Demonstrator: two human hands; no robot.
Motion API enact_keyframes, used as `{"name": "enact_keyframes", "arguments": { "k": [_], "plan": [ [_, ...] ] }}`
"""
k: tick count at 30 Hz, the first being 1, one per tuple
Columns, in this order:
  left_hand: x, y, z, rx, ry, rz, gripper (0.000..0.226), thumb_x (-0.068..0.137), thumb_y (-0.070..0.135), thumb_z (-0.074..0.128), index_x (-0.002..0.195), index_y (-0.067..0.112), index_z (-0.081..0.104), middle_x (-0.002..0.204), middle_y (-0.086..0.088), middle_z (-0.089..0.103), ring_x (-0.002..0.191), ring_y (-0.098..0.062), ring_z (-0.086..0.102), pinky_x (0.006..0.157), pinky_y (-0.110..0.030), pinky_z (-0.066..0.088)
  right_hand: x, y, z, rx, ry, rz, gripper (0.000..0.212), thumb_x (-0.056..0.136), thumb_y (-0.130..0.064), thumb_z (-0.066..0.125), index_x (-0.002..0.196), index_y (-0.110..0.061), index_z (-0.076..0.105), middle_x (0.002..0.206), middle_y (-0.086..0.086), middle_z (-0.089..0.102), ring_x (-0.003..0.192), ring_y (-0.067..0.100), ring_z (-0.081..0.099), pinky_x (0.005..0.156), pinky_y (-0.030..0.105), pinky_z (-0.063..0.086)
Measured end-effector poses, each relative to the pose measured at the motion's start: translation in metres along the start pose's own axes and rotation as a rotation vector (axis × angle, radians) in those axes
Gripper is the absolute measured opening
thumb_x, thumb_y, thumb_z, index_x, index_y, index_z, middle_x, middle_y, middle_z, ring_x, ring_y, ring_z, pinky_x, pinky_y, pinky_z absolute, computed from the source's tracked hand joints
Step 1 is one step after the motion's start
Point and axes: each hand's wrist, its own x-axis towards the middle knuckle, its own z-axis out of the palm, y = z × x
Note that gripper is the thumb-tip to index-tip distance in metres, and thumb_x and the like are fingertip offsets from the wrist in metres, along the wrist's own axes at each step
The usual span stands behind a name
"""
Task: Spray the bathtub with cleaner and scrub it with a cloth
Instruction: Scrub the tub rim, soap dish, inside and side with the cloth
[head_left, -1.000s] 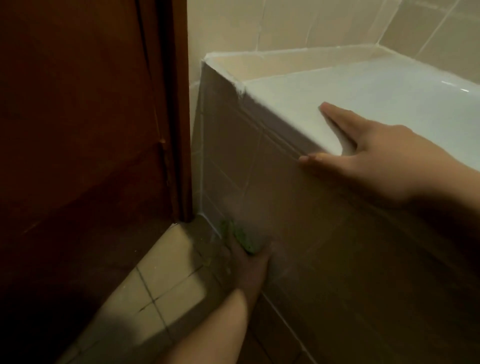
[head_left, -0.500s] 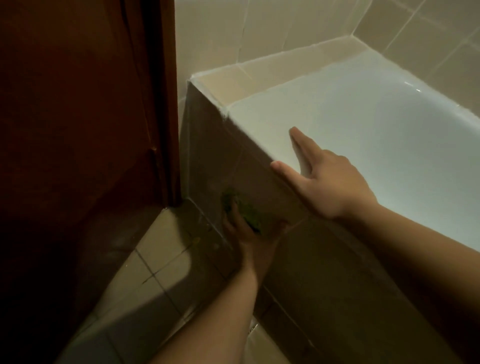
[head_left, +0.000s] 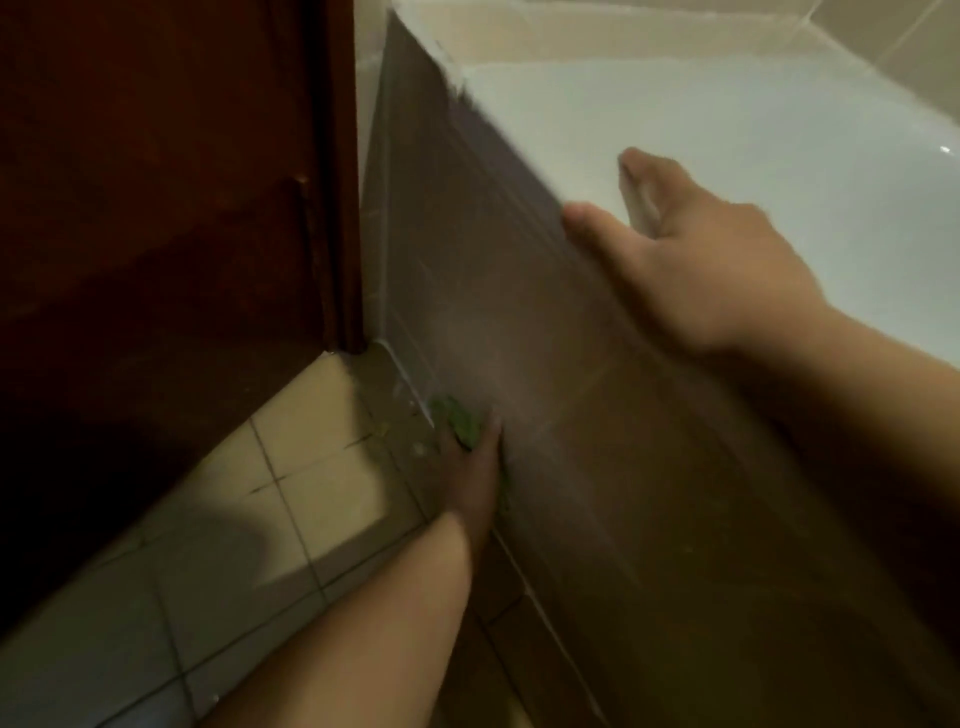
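Step in hand: scrubbing. No spray bottle is in view, so the spraying looks done or set aside.

Left hand (head_left: 475, 470): low against the tub's tiled side panel (head_left: 519, 312), close to the floor (head_left: 311, 467). It presses a green cloth (head_left: 460, 423) flat to the tile. The fingers appear straight over the cloth, though blur and dim light make this uncertain.

Right hand (head_left: 696, 260): spread on the bathtub (head_left: 727, 104) rim, thumb on the outer edge, fingers over the inner lip; it looks like a brace and holds nothing.

Cloth: small, green, crumpled, soft; mostly hidden under the hand, at the foot of the panel near the corner by the door (head_left: 156, 208).

Bathtub: white, smooth, glossy basin with a rounded rim; a pale grout line along the edge.

Panel: dark brown square tiles, matt, flat and vertical, with thin joints.

Floor: pale square tiles with dark joints; small specks of debris near the corner.

Door: dark reddish wood, standing just beside the panel's end.

Next move, as judged: carry the cloth along or up the panel with firm flat pressure, keeping the other hand planted for balance; the basin itself seems yet to be scrubbed.
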Motion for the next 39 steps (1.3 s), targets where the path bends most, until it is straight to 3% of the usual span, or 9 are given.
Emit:
{"name": "enact_keyframes", "arguments": {
  "k": [4,9,13,17,21,24,30,36,39],
  "plan": [
    [-0.059,0.1,0.009,0.012,-0.022,0.405,0.111,0.055,0.072,0.08,0.153,0.046,0.035,0.159,0.007,0.028,0.142,-0.011,0.036,0.113,-0.027,0.034,-0.01,0.0,-0.009,0.085,-0.051,-0.011,0.078,0.096,-0.076,0.036,0.162,-0.037,0.021,0.163,-0.001,0.039,0.146,0.034,0.04,0.116,0.039,0.033],
    [-0.106,0.144,0.012,0.178,-0.053,0.683,0.102,0.061,0.08,0.071,0.151,0.057,0.027,0.158,0.022,0.017,0.146,-0.014,0.033,0.112,-0.031,0.038,-0.018,-0.006,-0.018,0.13,-0.053,-0.027,0.071,0.099,-0.068,0.041,0.158,-0.031,0.029,0.158,0.004,0.047,0.143,0.035,0.043,0.111,0.041,0.037],
    [-0.099,0.11,0.012,0.208,-0.021,0.457,0.116,0.054,0.093,0.064,0.155,0.053,0.024,0.164,0.011,0.013,0.15,-0.025,0.029,0.117,-0.038,0.034,-0.021,-0.002,-0.022,0.12,-0.062,-0.085,0.075,0.1,-0.069,0.04,0.162,-0.03,0.026,0.165,0.001,0.036,0.149,0.033,0.035,0.118,0.041,0.03],
    [-0.085,0.05,0.01,0.144,-0.057,0.22,0.098,0.08,0.059,0.078,0.158,0.049,0.02,0.167,-0.001,0.014,0.152,-0.022,0.023,0.118,-0.032,0.025,-0.021,0.003,-0.018,0.107,-0.02,-0.115,0.074,0.101,-0.067,0.04,0.16,-0.025,0.03,0.165,0.002,0.036,0.147,0.033,0.038,0.118,0.042,0.032],
    [-0.063,-0.021,0.003,0.125,-0.111,0.102,0.12,0.055,0.087,0.076,0.155,0.059,0.016,0.161,0.011,0.026,0.145,-0.013,0.034,0.121,-0.04,0.032,-0.018,0.004,-0.014,0.107,0.021,-0.108,0.067,0.101,-0.065,0.043,0.153,-0.022,0.041,0.158,0.006,0.046,0.141,0.035,0.044,0.11,0.043,0.037],
    [-0.022,-0.095,0.001,0.146,-0.084,-0.022,0.108,0.052,0.091,0.076,0.141,0.076,0.017,0.165,0.006,0.03,0.148,-0.022,0.038,0.117,-0.051,0.039,-0.017,0.008,-0.013,0.126,0.027,-0.115,0.07,0.1,-0.066,0.045,0.157,-0.027,0.037,0.162,-0.002,0.04,0.146,0.028,0.039,0.114,0.04,0.033],
    [-0.017,-0.089,-0.001,0.008,-0.095,-0.105,0.127,0.044,0.09,0.079,0.154,0.053,0.028,0.161,0.004,0.039,0.143,-0.025,0.045,0.113,-0.054,0.044,-0.023,0.014,-0.015,0.143,0.013,-0.075,0.074,0.097,-0.072,0.041,0.16,-0.035,0.03,0.164,-0.008,0.036,0.147,0.024,0.038,0.113,0.04,0.033],
    [-0.103,0.029,0.013,0.057,-0.099,0.256,0.111,0.056,0.062,0.088,0.148,0.057,0.027,0.165,0.002,0.021,0.15,-0.02,0.029,0.117,-0.036,0.031,-0.03,0.016,-0.019,0.136,-0.098,0.077,0.072,0.093,-0.078,0.037,0.123,-0.016,0.057,0.123,0.012,0.061,0.109,0.033,0.055,0.078,0.034,0.032],
    [-0.154,0.07,0.025,0.143,-0.107,0.569,0.099,0.064,0.08,0.075,0.145,0.07,0.02,0.158,0.026,0.012,0.147,-0.005,0.029,0.12,-0.032,0.033,-0.032,0.022,-0.022,0.135,-0.124,0.089,0.071,0.09,-0.084,0.032,0.086,-0.016,0.053,0.091,0.005,0.059,0.083,0.025,0.054,0.064,0.037,0.032]
  ]
}}
